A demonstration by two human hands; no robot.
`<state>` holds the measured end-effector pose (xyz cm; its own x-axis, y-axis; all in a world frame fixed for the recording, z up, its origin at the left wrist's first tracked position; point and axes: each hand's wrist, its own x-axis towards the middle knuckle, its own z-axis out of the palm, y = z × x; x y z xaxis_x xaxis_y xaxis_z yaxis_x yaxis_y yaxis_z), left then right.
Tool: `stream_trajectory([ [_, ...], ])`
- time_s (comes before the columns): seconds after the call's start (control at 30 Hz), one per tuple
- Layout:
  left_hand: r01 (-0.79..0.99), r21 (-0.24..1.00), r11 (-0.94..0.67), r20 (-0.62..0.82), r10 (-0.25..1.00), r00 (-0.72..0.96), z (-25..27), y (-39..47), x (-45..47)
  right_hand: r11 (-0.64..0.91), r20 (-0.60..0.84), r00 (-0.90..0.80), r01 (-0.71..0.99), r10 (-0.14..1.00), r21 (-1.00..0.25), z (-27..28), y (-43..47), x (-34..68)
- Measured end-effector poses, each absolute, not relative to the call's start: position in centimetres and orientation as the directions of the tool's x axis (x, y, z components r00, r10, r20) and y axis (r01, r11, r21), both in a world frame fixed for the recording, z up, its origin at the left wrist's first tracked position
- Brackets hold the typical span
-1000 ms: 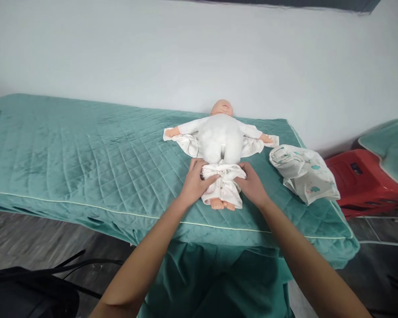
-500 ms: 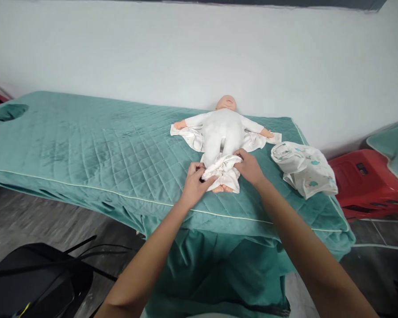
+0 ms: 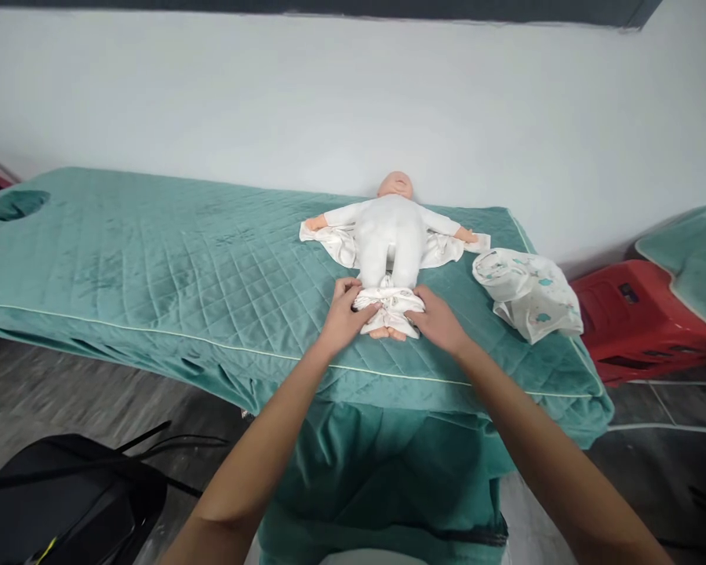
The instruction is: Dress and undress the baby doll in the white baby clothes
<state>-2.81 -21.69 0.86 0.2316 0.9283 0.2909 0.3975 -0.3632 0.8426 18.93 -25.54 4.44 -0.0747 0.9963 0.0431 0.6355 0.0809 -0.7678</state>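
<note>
A baby doll (image 3: 391, 227) with a white cloth body lies on its back, its head toward the wall and its feet toward me. White printed baby pants (image 3: 391, 304) are bunched around its lower legs, and its bare feet stick out below them. My left hand (image 3: 346, 318) grips the left side of the pants, thumb on top. On the opposite side, my right hand (image 3: 438, 318) pinches the cloth between thumb and fingers. Beneath the doll's spread arms lies an opened white baby top (image 3: 341, 245).
The doll rests on a green quilted massage bed (image 3: 212, 259) against a white wall. A rolled white printed cloth (image 3: 529, 290) lies at its right end. Red plastic stools (image 3: 641, 314) stand beyond that end. A black chair (image 3: 64, 494) is at lower left.
The bunched pants now lie straighter and more level across the lower legs. My right hand has moved down along the pants' side. The whole view has shifted slightly.
</note>
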Motion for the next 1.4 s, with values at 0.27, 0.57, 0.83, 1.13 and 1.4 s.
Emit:
stream_trajectory([
  [0.27,0.398,0.817,-0.418,0.237,0.871,0.43,1.2,-24.8,-4.8,0.131,-0.083,-0.335,0.569,0.939,-0.812,6.1,-26.8,20.8],
  [0.57,0.479,0.67,-0.567,0.335,0.807,0.487,1.7,-24.8,-4.7,0.269,0.002,-0.305,0.838,0.952,-0.474,6.9,-27.9,18.7],
  [0.83,0.486,0.714,-0.503,0.268,0.839,0.474,5.1,-27.1,-5.9,0.216,-0.127,-0.347,0.789,0.929,-0.576,10.7,-28.8,19.7],
  [1.13,0.472,0.737,-0.483,0.047,0.734,0.678,10.6,-29.4,-8.0,0.287,-0.193,-0.552,0.664,0.811,-0.69,14.6,-30.2,20.7],
  [1.4,0.507,0.754,-0.418,-0.216,0.572,0.792,21.3,-26.9,-10.2,0.342,-0.151,-0.582,0.646,0.799,-0.682,23.9,-31.0,20.6],
])
